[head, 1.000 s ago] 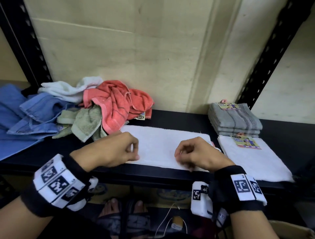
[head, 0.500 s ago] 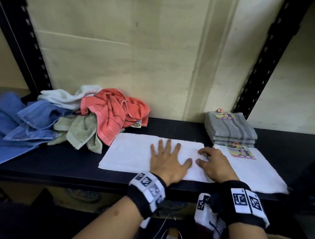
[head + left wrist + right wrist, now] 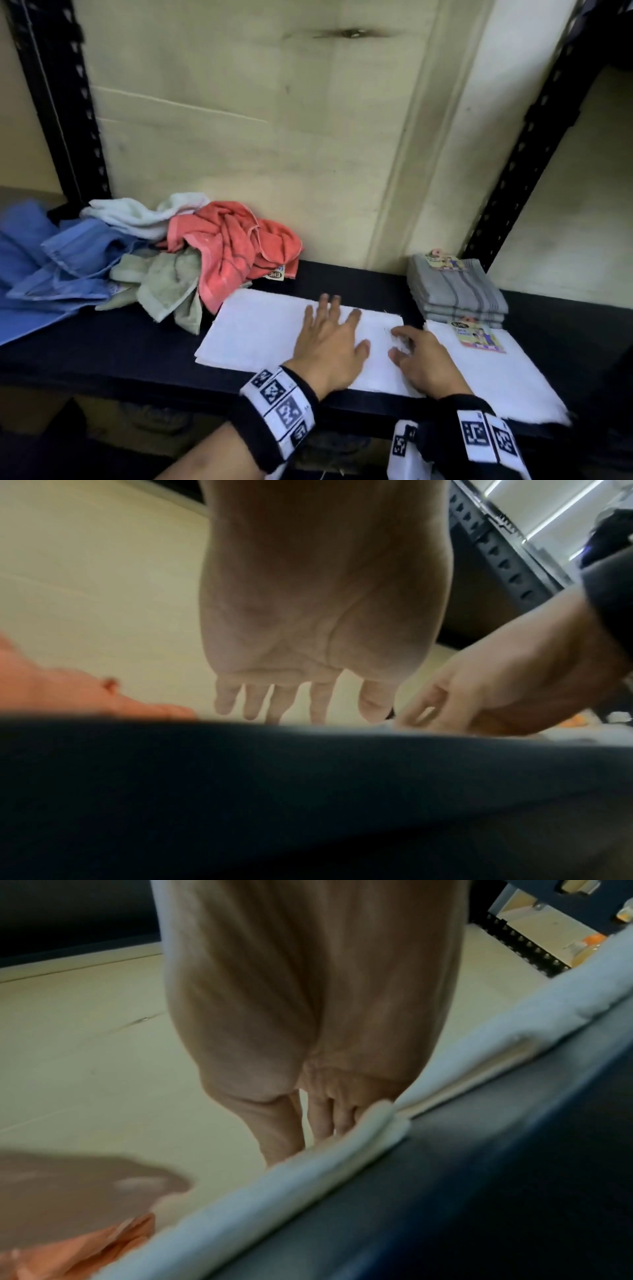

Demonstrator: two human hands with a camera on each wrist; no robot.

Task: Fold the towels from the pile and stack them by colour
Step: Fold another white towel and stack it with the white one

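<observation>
We see a white towel [image 3: 274, 329] lying flat, folded into a long rectangle, on the black shelf [image 3: 102, 353] at the lower centre of the head view. Our left hand [image 3: 330, 346] rests palm down on the right half of it, its fingers [image 3: 327, 305] straight and spread wide, holding nothing. Our right hand [image 3: 424, 359] sits just beside it at the towel's right end, fingers loosely bent and touching the cloth; we cannot tell whether they pinch the edge. In the left wrist view the left hand [image 3: 318, 615] hangs with its fingers [image 3: 253, 704] splayed above the shelf edge, the right hand [image 3: 496, 680] close at its right. In the right wrist view the right hand [image 3: 301, 1015] reaches down behind the layered edge of the white towel [image 3: 308, 1175].

At the right of the head view a second folded white towel [image 3: 479, 373] with a coloured label [image 3: 478, 337] lies just beside the first, and behind it stands a stack of folded grey towels [image 3: 455, 291]. At the left lies the unfolded pile: a coral towel [image 3: 233, 246], a pale green towel [image 3: 164, 284], blue towels [image 3: 61, 260] and a white crumpled towel [image 3: 137, 212], all against the cream wall [image 3: 274, 137]
</observation>
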